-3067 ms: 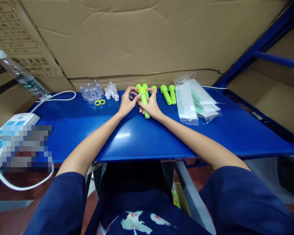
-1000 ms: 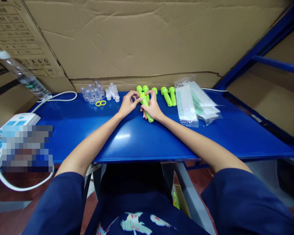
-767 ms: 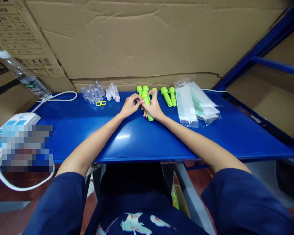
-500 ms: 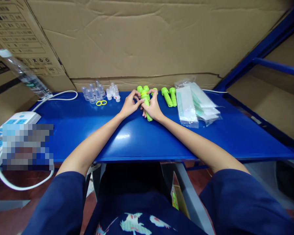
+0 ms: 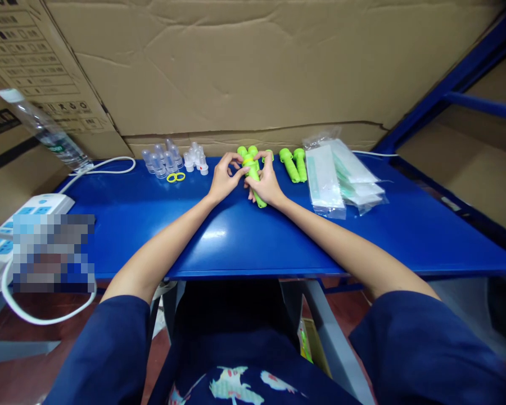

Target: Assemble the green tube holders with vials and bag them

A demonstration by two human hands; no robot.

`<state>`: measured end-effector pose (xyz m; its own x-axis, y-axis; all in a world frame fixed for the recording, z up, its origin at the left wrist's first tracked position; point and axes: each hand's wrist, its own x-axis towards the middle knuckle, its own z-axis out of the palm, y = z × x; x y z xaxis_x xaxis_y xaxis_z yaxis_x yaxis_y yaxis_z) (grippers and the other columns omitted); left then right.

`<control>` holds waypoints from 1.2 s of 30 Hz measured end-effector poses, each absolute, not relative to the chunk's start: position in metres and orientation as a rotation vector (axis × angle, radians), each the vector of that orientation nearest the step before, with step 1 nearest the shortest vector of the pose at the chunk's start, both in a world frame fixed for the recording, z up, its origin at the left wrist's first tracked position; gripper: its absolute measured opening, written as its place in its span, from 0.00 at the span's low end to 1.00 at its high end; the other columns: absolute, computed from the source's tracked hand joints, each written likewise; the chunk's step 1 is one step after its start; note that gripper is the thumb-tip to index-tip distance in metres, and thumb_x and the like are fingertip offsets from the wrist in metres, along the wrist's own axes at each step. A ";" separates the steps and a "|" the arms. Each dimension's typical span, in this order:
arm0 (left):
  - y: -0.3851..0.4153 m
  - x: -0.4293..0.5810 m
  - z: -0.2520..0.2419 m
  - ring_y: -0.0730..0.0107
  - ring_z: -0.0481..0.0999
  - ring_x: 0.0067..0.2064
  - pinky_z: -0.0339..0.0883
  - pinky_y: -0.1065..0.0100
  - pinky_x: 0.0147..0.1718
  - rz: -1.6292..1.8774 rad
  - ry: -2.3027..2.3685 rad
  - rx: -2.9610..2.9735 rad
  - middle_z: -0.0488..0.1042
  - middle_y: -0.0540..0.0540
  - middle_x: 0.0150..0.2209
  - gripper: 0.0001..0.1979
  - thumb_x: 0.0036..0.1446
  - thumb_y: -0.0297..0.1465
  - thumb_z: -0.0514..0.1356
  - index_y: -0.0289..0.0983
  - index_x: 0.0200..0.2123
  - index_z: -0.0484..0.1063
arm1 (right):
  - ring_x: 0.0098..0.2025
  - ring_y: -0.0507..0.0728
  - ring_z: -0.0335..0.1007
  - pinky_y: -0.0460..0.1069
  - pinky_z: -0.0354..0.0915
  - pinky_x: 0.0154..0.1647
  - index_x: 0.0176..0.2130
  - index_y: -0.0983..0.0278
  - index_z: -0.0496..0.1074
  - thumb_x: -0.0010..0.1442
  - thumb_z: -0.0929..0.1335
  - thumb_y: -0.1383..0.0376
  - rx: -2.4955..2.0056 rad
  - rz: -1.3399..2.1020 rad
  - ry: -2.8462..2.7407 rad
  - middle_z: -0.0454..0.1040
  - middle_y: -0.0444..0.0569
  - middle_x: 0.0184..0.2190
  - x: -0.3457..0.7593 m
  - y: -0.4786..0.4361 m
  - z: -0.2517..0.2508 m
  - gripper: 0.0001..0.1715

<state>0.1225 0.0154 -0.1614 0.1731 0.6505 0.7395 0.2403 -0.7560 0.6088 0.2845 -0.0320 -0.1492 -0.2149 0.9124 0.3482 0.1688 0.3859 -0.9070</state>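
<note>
My right hand point(image 5: 268, 183) grips a lime-green plastic handle point(image 5: 256, 185) whose lower end pokes out below the palm, resting on the blue table point(image 5: 236, 236). My left hand point(image 5: 222, 178) pinches at the top of that same handle, where a yellow ring sits. More green handles point(image 5: 293, 164) lie just behind and to the right. Two loose yellow rings point(image 5: 176, 177) lie to the left of my left hand.
Several small clear vials point(image 5: 160, 160) and white-capped vials point(image 5: 195, 160) stand at the back left. Clear plastic bags point(image 5: 339, 177) are piled to the right. A power strip point(image 5: 8, 230) with white cable and a water bottle point(image 5: 42, 132) sit far left. Cardboard point(image 5: 253, 67) backs the table.
Both hands have stayed at the same green handle, the left fingers shifting at its top between opening and pinching. The view has shifted slightly.
</note>
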 end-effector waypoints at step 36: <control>0.012 0.120 -0.154 0.69 0.79 0.38 0.67 0.69 0.31 1.476 0.881 2.016 0.81 0.42 0.46 0.25 0.59 0.54 0.69 0.39 0.43 0.73 | 0.15 0.52 0.67 0.48 0.66 0.09 0.51 0.53 0.49 0.63 0.74 0.52 -0.954 1.019 -1.629 0.71 0.38 0.30 0.281 -0.032 -0.154 0.33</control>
